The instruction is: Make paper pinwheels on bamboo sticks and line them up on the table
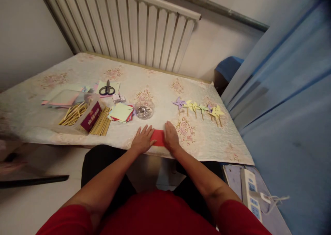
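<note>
A piece of red paper [158,138] lies near the front edge of the table, between my two hands. My left hand [141,139] rests flat over its left side, fingers spread and thumb touching the paper. On the right edge of the paper, my right hand [171,137] lies with its fingers stretched forward close together; its thumb is hidden. Just beyond the hands stands a clear round container [144,110] of small shiny pieces. A stack of coloured paper squares [121,111] sits to its left.
Left on the table are a plastic box [86,119] of thin sticks, more loose sticks [101,123], black-handled scissors [107,89] on paper, and small boxes [119,98]. Several paper pinwheels [203,109] lie at right. A power strip [250,190] sits lower right, beside a blue curtain [289,124].
</note>
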Demonstrator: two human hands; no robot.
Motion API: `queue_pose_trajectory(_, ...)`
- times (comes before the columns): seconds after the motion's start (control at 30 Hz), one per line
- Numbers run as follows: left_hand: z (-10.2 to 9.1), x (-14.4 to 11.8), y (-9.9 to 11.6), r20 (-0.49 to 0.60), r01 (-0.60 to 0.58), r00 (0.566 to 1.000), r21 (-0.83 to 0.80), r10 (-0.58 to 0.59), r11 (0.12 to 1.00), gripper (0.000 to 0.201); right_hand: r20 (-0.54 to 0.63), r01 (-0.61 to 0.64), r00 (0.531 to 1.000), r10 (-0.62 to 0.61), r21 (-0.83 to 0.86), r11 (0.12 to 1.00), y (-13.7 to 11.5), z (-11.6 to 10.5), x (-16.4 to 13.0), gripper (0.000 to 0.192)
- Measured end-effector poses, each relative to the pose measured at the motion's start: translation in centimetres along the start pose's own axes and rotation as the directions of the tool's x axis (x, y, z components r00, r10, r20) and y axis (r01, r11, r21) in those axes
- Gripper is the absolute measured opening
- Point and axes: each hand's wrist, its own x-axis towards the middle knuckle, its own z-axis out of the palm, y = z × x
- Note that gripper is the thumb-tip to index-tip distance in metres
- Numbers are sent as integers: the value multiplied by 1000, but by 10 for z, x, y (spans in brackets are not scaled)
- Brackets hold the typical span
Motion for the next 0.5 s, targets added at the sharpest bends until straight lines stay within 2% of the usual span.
queue_pose_trajectory(0.07, 0, 0, 0, -1, 0, 1000, 6, 0, 1000, 65, 81, 194, 978, -195, 19, 981, -12, -3, -17, 51)
queue_pose_trajectory(0.17, 0, 0, 0, 4, -5, 1000, 18, 5, 1000, 64, 195, 322, 928, -318, 12, 947, -21, -3, -40, 68)
queue_pose_trajectory(0.3, 1, 1, 0, 0, -7, 1000, 23, 7, 1000, 64, 257, 330, 915, -312, -28, 944, -22, 0, -54, 80)
queue_pose_trajectory(0.5, 1, 0, 1, 6, -7, 1000, 27, 7, 1000, 63, 243, 307, 926, -287, -50, 950, -19, -5, -65, 79)
